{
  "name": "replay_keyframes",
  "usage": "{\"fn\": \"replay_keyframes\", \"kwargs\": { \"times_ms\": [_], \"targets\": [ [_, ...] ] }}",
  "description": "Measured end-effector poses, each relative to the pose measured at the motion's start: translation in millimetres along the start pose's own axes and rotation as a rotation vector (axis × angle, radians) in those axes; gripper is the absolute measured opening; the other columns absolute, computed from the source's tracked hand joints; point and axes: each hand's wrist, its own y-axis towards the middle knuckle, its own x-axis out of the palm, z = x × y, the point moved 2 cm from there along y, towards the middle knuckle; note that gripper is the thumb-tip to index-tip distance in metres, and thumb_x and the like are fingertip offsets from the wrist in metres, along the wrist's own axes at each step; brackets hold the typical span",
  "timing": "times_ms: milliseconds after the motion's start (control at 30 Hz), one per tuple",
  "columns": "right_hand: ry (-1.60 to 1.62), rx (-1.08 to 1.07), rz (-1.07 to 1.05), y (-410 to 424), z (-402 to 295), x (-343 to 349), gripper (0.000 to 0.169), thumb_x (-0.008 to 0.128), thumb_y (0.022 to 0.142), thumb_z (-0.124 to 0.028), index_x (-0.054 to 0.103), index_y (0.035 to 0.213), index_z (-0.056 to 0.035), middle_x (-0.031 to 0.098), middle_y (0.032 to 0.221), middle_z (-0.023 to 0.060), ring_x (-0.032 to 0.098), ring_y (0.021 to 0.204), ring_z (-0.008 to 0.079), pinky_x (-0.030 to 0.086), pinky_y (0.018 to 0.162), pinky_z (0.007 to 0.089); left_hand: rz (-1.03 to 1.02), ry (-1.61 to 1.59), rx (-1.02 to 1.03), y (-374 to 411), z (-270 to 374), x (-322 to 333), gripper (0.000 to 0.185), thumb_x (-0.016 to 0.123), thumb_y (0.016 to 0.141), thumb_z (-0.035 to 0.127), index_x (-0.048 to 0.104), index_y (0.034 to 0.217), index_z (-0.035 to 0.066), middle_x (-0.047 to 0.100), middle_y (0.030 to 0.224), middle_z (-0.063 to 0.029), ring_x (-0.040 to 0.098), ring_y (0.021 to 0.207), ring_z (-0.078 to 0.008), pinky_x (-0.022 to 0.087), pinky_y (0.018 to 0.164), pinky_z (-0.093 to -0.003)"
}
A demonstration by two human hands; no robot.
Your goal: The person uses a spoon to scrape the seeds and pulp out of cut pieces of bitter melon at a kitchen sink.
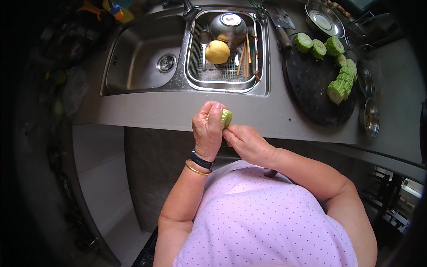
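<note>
My left hand (pixel 208 125) is wrapped around a short cut piece of bitter melon (pixel 227 117), held above the counter's front edge. Its pale green, ridged side shows past my thumb; the rest is hidden by my fingers. Close against the piece's lower end, my right hand (pixel 248 143) is closed with thumb and forefinger pinched. A grey rounded end of a utensil (pixel 269 173), perhaps a spoon, sticks out below my right wrist, in line with the pinch. Most of that utensil is covered by the hand.
On a round dark cutting board (pixel 313 90) at right lie several bitter melon pieces (pixel 342 81). A cleaver (pixel 283 28) rests beyond it. Metal bowls (pixel 371 118) stand alongside. The double sink (pixel 143 50) has a basket (pixel 220 80) with a yellow fruit (pixel 217 52), pot, spoon and chopsticks.
</note>
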Motion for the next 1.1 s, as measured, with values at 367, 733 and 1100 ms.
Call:
{"fn": "replay_keyframes", "kwargs": {
  "times_ms": [367,733,1100],
  "targets": [
    [0.459,0.090,-0.254,15.1,7.4,-9.7,0.025,0.048,0.103,-0.024,0.050,0.083,-0.0085,0.044,0.052,0.0008,0.042,0.040,0.0184,0.037,0.040,0.0349,-0.001,-0.289,0.063,-8.9,-14.9,-2.9,0.030,0.047,0.100,0.028,0.058,0.113,0.004,0.064,0.102,-0.0091,0.061,0.091,-0.0150,0.050,0.085,-0.0293],
    [-0.455,-0.147,-0.017,1.3,-20.1,1.3,0.019,0.053,0.096,-0.018,0.056,0.085,-0.0018,0.065,0.071,0.0207,0.066,0.065,0.0351,0.050,0.056,0.0465,0.065,-0.563,-0.200,-8.9,-11.5,-4.4,0.016,0.064,0.092,0.008,0.059,0.107,0.005,0.066,0.096,-0.0067,0.063,0.087,-0.0129,0.053,0.082,-0.0270],
    [1.279,0.571,-0.344,-13.2,-44.0,35.3,0.032,0.040,0.105,-0.027,0.041,0.075,-0.0145,0.028,0.051,-0.0069,0.022,0.037,0.0046,0.018,0.034,0.0247,-0.170,-0.517,0.040,-7.4,-1.2,-29.4,0.023,0.057,0.094,0.012,0.056,0.115,0.004,0.062,0.105,-0.0102,0.062,0.098,-0.0193,0.052,0.092,-0.0351]
  ]
}}
